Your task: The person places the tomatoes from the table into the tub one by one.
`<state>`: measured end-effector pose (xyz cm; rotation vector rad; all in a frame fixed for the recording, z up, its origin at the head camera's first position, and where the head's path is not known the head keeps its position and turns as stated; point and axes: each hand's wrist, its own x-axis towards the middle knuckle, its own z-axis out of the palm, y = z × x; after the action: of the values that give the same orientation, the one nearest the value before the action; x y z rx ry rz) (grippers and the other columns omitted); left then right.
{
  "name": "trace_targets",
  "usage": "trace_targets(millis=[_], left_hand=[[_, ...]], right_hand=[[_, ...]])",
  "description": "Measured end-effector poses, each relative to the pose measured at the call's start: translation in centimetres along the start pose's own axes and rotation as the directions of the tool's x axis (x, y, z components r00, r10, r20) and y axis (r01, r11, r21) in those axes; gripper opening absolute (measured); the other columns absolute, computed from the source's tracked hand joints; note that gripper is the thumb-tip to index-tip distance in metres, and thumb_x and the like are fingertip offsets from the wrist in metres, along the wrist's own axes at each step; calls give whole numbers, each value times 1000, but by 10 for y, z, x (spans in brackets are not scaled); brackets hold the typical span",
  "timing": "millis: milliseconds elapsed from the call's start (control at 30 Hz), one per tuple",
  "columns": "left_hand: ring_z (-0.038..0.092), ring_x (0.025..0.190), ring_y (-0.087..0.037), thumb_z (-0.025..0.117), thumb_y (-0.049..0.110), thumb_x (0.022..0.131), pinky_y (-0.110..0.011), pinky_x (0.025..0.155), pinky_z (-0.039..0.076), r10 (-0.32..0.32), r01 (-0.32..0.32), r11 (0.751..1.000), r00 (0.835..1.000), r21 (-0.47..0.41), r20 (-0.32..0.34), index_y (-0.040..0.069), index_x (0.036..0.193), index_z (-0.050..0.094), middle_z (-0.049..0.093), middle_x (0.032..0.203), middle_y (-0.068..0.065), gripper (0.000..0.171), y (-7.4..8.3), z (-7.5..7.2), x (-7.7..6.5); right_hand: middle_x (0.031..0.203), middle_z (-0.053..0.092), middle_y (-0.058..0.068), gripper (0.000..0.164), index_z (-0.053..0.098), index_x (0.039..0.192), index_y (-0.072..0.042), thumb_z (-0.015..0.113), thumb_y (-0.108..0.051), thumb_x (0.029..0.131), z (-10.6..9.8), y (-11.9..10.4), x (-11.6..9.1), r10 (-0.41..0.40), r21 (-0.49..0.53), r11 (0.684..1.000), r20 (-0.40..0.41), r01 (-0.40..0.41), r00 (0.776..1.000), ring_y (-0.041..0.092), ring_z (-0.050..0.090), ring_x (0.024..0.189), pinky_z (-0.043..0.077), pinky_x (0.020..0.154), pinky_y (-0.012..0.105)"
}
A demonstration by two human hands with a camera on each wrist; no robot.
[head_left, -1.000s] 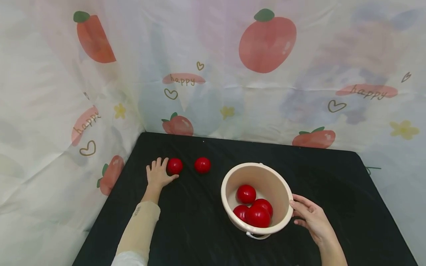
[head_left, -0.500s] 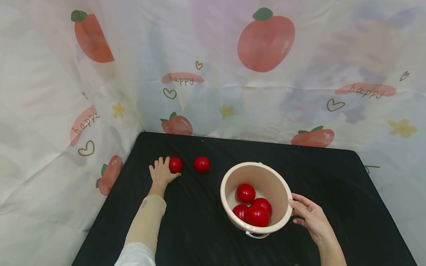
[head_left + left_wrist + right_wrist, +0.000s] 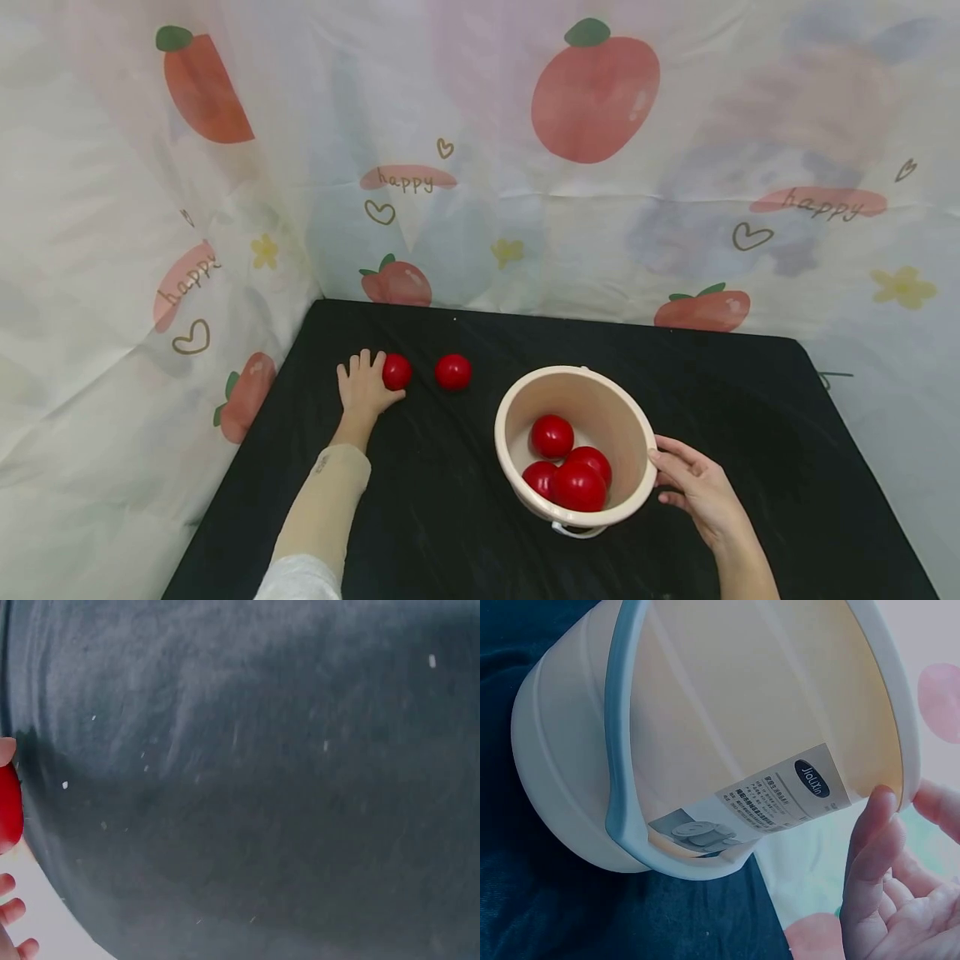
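In the head view, my left hand [image 3: 367,388] lies on the black tabletop with its fingers spread, a red ball [image 3: 397,372] between index finger and thumb. The left wrist view catches only the edge of this ball [image 3: 9,808], the thumb tip above it and a few fingertips below. To its right sits a second red ball [image 3: 453,372]. A cream bucket [image 3: 648,492] stands right of centre with several red balls [image 3: 579,487] inside. My right hand [image 3: 697,487] pinches the bucket's right rim between thumb and fingers, as the right wrist view also shows.
The black-covered table [image 3: 442,517] meets a fruit-print cloth [image 3: 480,242] at the back and left side. The bucket's handle [image 3: 579,531] hangs down its near side, and a printed label [image 3: 784,791] shows on its wall.
My left hand has moved a little right and closer around the ball, which has shifted slightly right. My right hand and the bucket keep their places; the head view drifts slightly.
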<state>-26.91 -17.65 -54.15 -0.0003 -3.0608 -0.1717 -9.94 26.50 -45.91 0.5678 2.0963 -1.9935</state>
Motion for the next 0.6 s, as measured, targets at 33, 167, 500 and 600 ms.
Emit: trace_targets(millis=[33,167,500,600], left_hand=[[34,114,-34,71,49,68,-57,99,23,18,-18,1000,1000,14,-10,10,129,43,40,125,-17,77,1,-2,0],[36,113,-33,70,51,68,-55,97,26,105,-100,991,993,88,-58,13,129,44,42,124,-16,77,8,-14,1],[40,109,-28,68,58,65,-50,93,31,349,-296,921,916,255,-200,18,127,44,46,120,-11,77,56,-71,-4],[42,107,-27,68,58,64,-49,93,33,418,-350,895,875,277,-244,18,126,45,47,118,-10,77,73,-87,-9]], right_hand=[[79,67,-13,13,59,92,-34,63,-22,87,1,-1,-1,4,-4,1000,2,-4,1000,6,61,68,51,55,24],[79,66,-13,15,58,90,-36,63,-22,87,1,-2,-2,9,-3,1000,0,-9,1000,5,61,67,51,55,24],[79,66,-13,17,59,87,-38,63,-22,87,0,-1,0,2,-1,1000,1,-2,1000,6,61,68,51,56,25],[79,66,-13,18,60,86,-39,62,-22,87,1,-2,-1,0,2,1000,4,0,1000,6,61,67,51,55,25]])
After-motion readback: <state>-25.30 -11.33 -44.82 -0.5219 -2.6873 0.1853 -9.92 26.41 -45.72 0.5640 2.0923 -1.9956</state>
